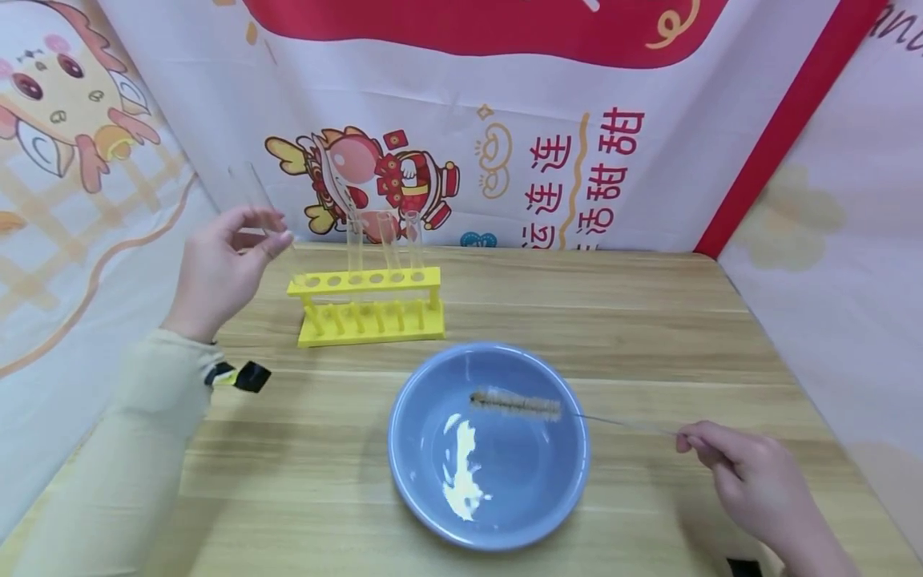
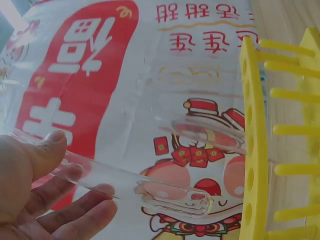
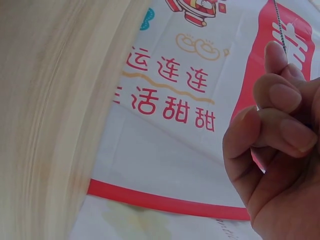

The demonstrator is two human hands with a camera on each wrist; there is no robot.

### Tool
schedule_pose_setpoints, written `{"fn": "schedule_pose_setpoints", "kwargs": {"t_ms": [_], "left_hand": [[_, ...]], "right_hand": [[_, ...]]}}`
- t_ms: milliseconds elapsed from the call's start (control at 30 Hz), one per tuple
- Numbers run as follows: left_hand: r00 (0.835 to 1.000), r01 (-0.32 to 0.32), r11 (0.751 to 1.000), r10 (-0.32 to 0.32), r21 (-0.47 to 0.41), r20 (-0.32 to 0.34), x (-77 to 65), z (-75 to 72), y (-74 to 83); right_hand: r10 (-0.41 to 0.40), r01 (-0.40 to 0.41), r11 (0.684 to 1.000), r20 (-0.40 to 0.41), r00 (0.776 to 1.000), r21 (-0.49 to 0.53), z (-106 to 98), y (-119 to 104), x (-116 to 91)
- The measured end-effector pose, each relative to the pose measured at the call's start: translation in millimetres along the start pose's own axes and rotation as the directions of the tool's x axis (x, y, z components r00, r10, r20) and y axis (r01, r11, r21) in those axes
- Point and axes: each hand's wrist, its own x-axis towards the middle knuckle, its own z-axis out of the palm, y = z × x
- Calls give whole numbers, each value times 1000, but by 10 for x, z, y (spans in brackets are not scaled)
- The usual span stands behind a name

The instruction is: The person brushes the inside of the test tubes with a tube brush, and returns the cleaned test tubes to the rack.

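Observation:
My left hand (image 1: 223, 268) pinches a clear glass test tube (image 2: 150, 187) between thumb and fingers. The tube slants, its rounded lower end close to the left end of a yellow test tube rack (image 1: 375, 333). More clear tubes (image 1: 355, 248) stand upright in the rack's holes. On the other side, my right hand (image 1: 753, 481) grips the thin wire handle (image 3: 281, 27) of a test tube brush (image 1: 515, 403), fingers curled round it. The brush's bristles lie over the inside of a blue bowl (image 1: 519, 489), with the wire crossing the bowl's right rim.
Rack and bowl stand on a light wooden table (image 1: 642, 320), the bowl in front of the rack and to its right. Behind the table hangs a printed white and red cloth (image 1: 461, 88). More patterned cloth (image 1: 829, 320) borders the right side.

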Motion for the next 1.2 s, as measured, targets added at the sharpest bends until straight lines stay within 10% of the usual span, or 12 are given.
{"fn": "schedule_pose_setpoints", "kwargs": {"t_ms": [467, 1200], "left_hand": [[985, 169, 976, -165, -135, 45, 366, 130, -483], [987, 75, 997, -78, 25, 141, 207, 553, -1022]], "right_hand": [[-9, 9, 998, 9, 1000, 60, 22, 11, 17], [-37, 34, 996, 36, 999, 77, 175, 28, 66]]}}
